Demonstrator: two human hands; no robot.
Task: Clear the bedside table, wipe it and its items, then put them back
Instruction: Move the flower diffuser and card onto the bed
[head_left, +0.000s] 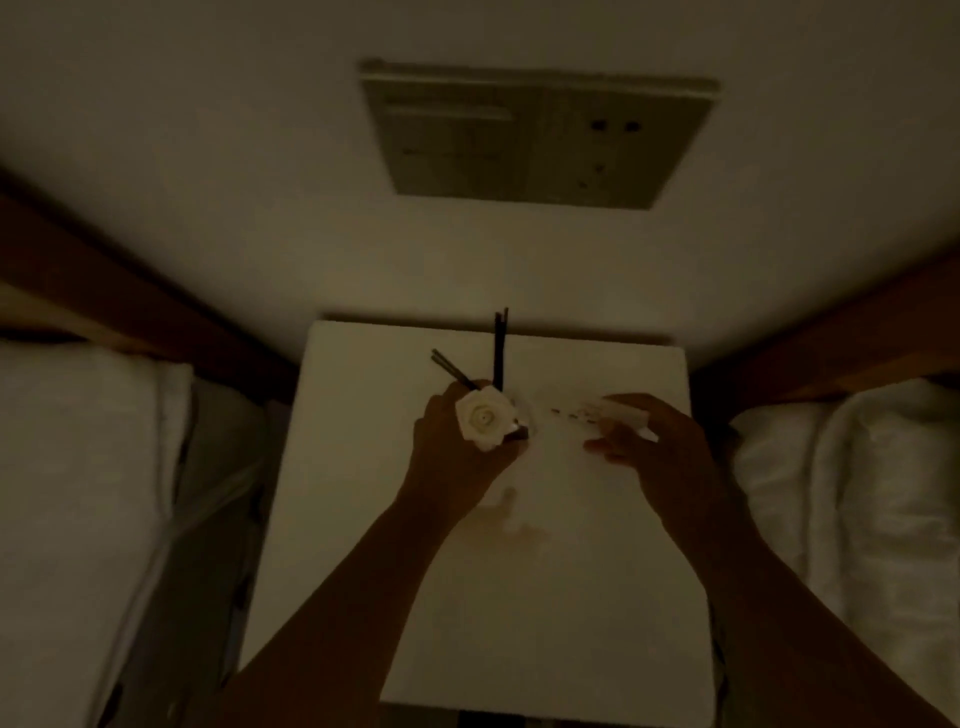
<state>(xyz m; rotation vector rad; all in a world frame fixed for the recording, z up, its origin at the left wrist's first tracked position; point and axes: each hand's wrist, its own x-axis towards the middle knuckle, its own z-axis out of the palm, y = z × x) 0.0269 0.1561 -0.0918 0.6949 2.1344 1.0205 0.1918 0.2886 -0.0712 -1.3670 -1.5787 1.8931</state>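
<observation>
The room is dim. A white bedside table fills the middle of the view, against the wall. Above its far half, my left hand grips a reed diffuser with a white rose-shaped top and several dark sticks fanning upward. To the right, my right hand holds a small white thing, perhaps a wipe or cloth, between thumb and fingers; blur hides its shape. A faint brownish smudge lies on the tabletop below my hands.
Beds with white bedding flank the table, one on the left and one on the right, each with a brown headboard. A switch and socket panel is set in the wall above the table.
</observation>
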